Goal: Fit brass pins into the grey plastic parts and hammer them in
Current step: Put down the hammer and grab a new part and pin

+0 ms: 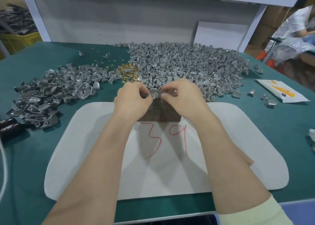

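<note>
Both hands meet at mid-table over one grey plastic part [154, 95], held just above the far edge of a dark wooden block [160, 113]. The left hand [133, 99] has its fingers curled and grips the part's left side. The right hand [185, 97] pinches thumb against forefinger at the part's right end, its other fingers tucked. We cannot tell whether a brass pin sits in that pinch; it is too small and covered. The part's long axis seems to run left to right, hand to hand, though most of it is hidden. We judge the step to be pin fitting, with hammering not yet begun. The block lies directly beneath and toward us from the part, so the set-down is a short drop, equally near for either hand. The loose brass pins [128, 71] lie beyond the left hand, nearer to it than to the right. The big heap of grey parts [187, 63] crowds the block's far side, touching or nearly so; a darker heap [49, 95] spreads well to the left. Open room lies toward us, on the white mat [247, 139] marked with red numerals. A packet [281, 92] lies far right. A black object [10, 127] sits at the left edge; we cannot identify it, and we make out no hammer.
</note>
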Available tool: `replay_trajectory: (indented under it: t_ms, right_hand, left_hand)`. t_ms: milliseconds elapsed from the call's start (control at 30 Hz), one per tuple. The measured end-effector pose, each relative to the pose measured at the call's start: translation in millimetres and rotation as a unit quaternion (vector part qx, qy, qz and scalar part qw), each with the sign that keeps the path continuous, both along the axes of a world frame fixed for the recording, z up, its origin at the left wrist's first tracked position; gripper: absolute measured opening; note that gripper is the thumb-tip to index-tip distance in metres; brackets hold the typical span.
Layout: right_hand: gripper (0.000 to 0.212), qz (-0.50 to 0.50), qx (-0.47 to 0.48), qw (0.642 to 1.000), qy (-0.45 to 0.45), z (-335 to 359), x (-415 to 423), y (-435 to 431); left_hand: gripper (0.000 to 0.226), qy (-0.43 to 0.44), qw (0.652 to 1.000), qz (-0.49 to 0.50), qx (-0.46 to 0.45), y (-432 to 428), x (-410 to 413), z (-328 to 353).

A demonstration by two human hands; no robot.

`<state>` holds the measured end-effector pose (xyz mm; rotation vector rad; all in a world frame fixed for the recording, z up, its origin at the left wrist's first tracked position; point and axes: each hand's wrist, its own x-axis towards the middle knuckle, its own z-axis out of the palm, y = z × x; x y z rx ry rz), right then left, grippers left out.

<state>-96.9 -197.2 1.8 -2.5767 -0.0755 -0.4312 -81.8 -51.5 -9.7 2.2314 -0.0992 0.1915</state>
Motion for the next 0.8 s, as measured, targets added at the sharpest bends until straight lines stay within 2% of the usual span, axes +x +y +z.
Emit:
replay_trajectory:
  t_ms: [100,333,400,500,567,633,800]
  right_hand:
    - [0.019,0.012,-0.044,0.998,0.033,-1.5,3.7,9.7]
    - [0.008,-0.016,-0.066,0.996,0.062,0.8,8.7,19.1]
    - [0.011,-0.035,-0.018,0.998,0.050,2.5,9.9,17.7]
    - [0.010,-0.046,0.103,0.994,0.010,5.7,12.4,15.5]
    - [0.017,-0.037,0.154,0.987,0.008,6.4,12.8,14.3]
    - [0.023,-0.028,0.176,0.984,0.012,5.3,12.1,12.2]
    - [0.024,-0.035,0.228,0.973,-0.007,3.5,9.1,7.7]
  left_hand:
    - [0.013,-0.005,1.000,-0.001,0.012,-0.4,1.0,-1.0]
    - [0.013,-0.003,1.000,0.002,0.028,-1.1,3.0,-2.7]
    - [0.011,-0.003,0.999,0.003,0.032,-1.1,3.1,-2.9]
    - [0.009,-0.008,0.999,-0.002,0.042,-2.1,3.1,-2.8]
    - [0.007,-0.011,0.998,-0.002,0.059,-4.1,2.4,-2.8]
    - [0.006,-0.016,0.997,0.000,0.080,-6.4,1.3,-3.2]
    - [0.008,-0.022,0.995,0.003,0.097,-9.2,0.8,-3.1]
